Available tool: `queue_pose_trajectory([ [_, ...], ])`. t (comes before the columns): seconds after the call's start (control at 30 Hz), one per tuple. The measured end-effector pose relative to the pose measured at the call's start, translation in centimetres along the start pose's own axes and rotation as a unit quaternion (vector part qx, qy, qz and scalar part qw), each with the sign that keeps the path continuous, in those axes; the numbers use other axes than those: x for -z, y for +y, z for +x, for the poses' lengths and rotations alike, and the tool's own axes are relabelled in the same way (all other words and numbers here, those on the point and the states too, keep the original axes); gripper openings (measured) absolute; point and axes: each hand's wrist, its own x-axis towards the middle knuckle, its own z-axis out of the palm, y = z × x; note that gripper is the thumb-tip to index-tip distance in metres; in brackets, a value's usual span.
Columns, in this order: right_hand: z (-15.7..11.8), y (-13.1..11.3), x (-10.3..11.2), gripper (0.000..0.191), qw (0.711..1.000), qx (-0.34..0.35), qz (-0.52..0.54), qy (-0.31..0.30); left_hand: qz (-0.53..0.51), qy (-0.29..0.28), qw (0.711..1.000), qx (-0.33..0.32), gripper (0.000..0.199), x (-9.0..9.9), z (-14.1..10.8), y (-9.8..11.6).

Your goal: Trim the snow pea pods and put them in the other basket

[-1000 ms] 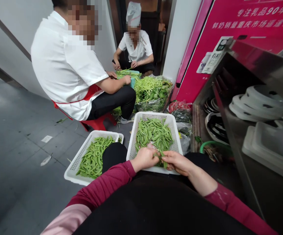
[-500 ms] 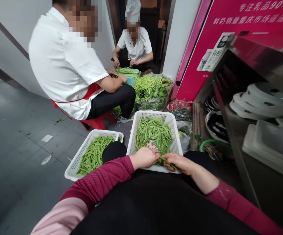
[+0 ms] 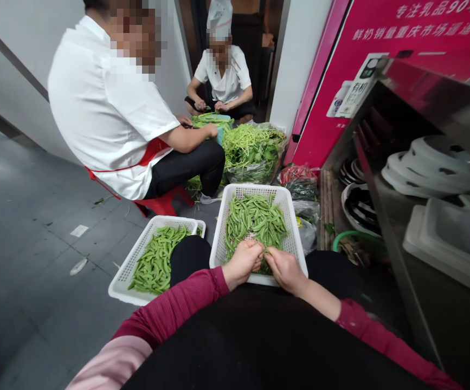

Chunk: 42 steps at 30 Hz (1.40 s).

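Observation:
My left hand (image 3: 244,263) is closed in a pinch over the near part of a white perforated basket (image 3: 297,233). My right hand (image 3: 287,270) meets it from the other side, thumb and fingers pressed together. A green pea pod (image 3: 266,252) is pinched between the fingertips of both hands, mostly hidden by them. Beneath and beyond the hands, a heap of pea pods (image 3: 257,216) covers much of the basket floor. A second white basket (image 3: 124,276), to the left beside my knee, holds more pods (image 3: 155,265).
Two co-workers in white sit ahead, one on a red stool (image 3: 165,206), handling green stalks. A bag of leafy greens (image 3: 255,146) stands beyond my basket. Plastic bags (image 3: 302,189), a green-rimmed basin (image 3: 342,235) and a metal shelf (image 3: 397,238) with white containers line the right.
Both hands have come closer together and the right has turned, its fingertips now meeting the left's. The pod that stuck out of the right hand is now mostly hidden.

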Motion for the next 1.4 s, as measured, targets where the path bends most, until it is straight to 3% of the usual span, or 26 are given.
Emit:
queue_pose_trajectory([
  [0.1,0.7,-0.4,0.3,0.03,0.993,-0.036,0.048,0.106,-0.051,0.033,0.997,0.044,0.023,0.6,0.3,-0.5],
  [0.17,1.7,-0.6,1.9,0.032,0.975,-0.059,0.082,0.199,-0.044,0.058,0.994,0.083,0.025,1.6,0.6,-1.0],
  [0.23,2.8,-0.5,4.1,0.031,0.962,-0.056,0.073,0.257,0.021,0.06,0.992,0.106,0.025,2.6,0.8,-1.5],
  [0.33,3.8,0.1,6.4,0.026,0.957,-0.033,-0.023,0.287,0.14,0.026,0.982,0.125,0.032,3.8,1.0,-1.8],
  [0.4,3.6,0.5,5.9,0.02,0.972,-0.033,-0.059,0.225,0.141,0.016,0.98,0.138,0.042,4.1,1.4,-1.6],
  [0.47,3.0,0.8,3.6,0.014,0.994,-0.068,-0.045,0.079,0.106,0.02,0.985,0.136,0.05,4.2,1.9,-1.4],
  [0.53,2.5,1.0,0.6,0.011,0.99,-0.13,-0.024,-0.038,0.09,0.029,0.989,0.117,0.055,4.1,2.6,-1.4],
  [0.63,2.4,1.1,-3.0,0.014,0.98,-0.196,0.027,-0.021,0.098,0.053,0.99,0.091,0.058,3.4,3.1,-1.7],
  [0.7,2.5,1.2,-3.8,0.018,0.965,-0.236,0.113,0.012,0.094,0.061,0.99,0.081,0.059,2.8,3.1,-2.0],
  [0.83,2.5,1.9,-3.0,0.021,0.897,-0.334,0.29,-0.021,0.084,0.042,0.993,0.067,0.057,2.4,2.3,-2.0],
  [0.97,2.3,2.8,-1.3,0.017,0.829,-0.356,0.432,-0.001,0.152,-0.02,0.986,0.06,0.047,3.2,1.2,-0.9],
  [1.07,2.1,3.1,-0.3,0.014,0.797,-0.368,0.479,-0.001,0.25,-0.096,0.96,0.078,0.045,3.6,0.5,-0.1],
  [1.13,2.1,3.3,-0.1,0.015,0.797,-0.363,0.483,-0.003,0.316,-0.134,0.938,0.059,0.043,3.5,0.1,0.4],
  [1.2,2.1,3.4,0.0,0.016,0.804,-0.349,0.482,0.008,0.402,-0.135,0.905,-0.009,0.035,3.2,-0.1,0.6],
  [1.3,2.1,3.4,0.0,0.018,0.82,-0.329,0.468,0.021,0.529,-0.108,0.83,-0.14,0.019,3.1,-0.1,0.8],
  [1.4,2.2,3.4,0.0,0.022,0.829,-0.324,0.455,0.01,0.591,-0.128,0.775,-0.183,0.017,3.2,-0.1,0.6],
])
